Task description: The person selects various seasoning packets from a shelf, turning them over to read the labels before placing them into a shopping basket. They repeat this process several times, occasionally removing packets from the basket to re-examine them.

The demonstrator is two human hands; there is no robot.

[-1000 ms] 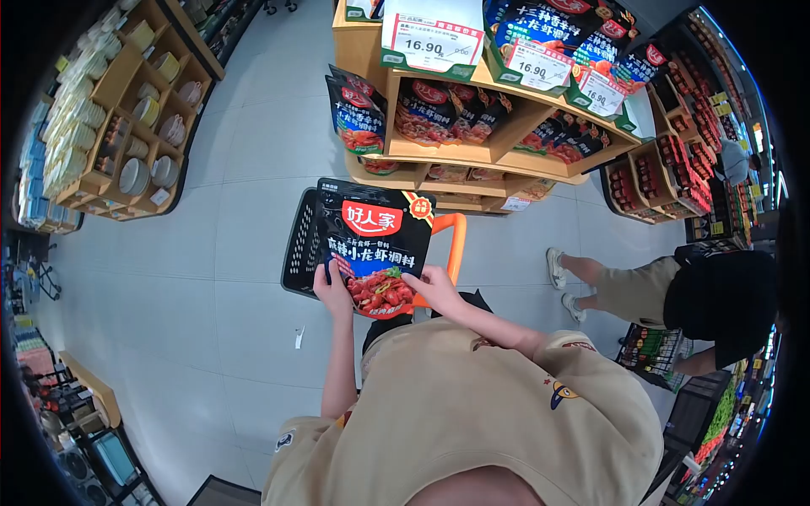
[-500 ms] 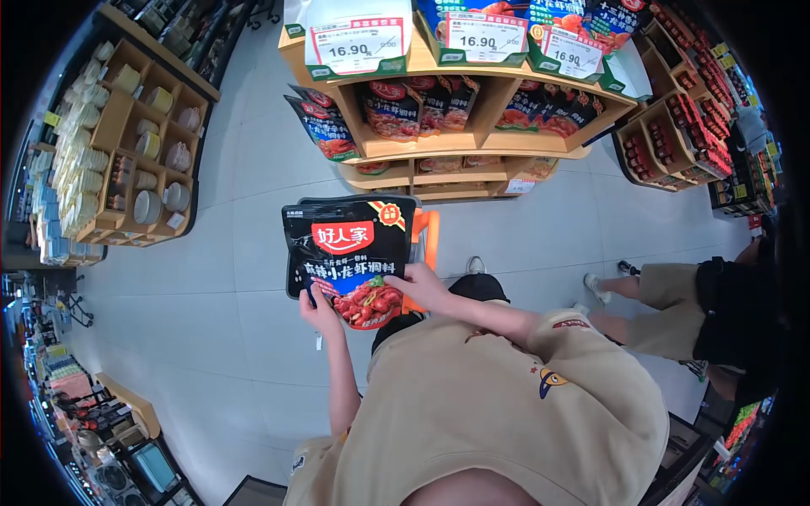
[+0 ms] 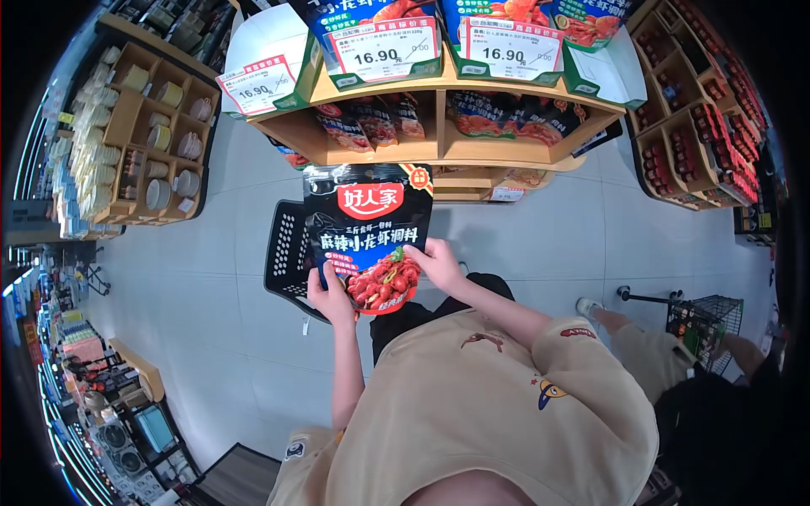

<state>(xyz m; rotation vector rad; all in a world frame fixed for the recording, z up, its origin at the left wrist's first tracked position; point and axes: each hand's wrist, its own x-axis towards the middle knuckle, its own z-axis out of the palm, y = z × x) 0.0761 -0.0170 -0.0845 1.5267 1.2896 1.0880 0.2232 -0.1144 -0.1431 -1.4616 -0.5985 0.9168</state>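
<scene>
Wooden shelves (image 3: 440, 126) stand ahead. My left fingers (image 3: 332, 283) and right fingers (image 3: 418, 257) clamp the black pouch (image 3: 368, 223) at its lower sides; light, even pressure should keep its front flat.

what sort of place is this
Most likely a supermarket: a wooden display stand holds seasoning packets, price tags reading 16.90 stand along its top, and a wire shopping cart is off to the right.
</scene>
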